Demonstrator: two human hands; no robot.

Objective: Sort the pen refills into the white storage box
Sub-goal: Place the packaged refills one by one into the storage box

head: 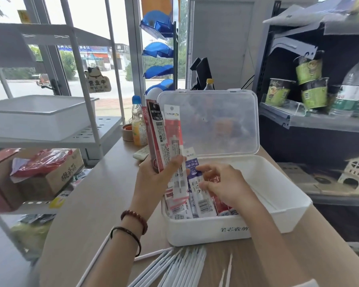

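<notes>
Wooden counter (91, 193), refill packs (157, 131) gripped in left hand (153, 180)

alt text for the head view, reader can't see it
A person's left hand holds several red refill packets upright at the left edge of an open white storage box on a table, while the right hand pinches a purple packet standing among others in the box. Thin white sticks lie in front of it.

Purple refill pack (192, 165): "DM-2018", "0.8"; cat door sign (98, 84): "营业中"; white storage box (205, 230): "笔芯收纳".
</notes>
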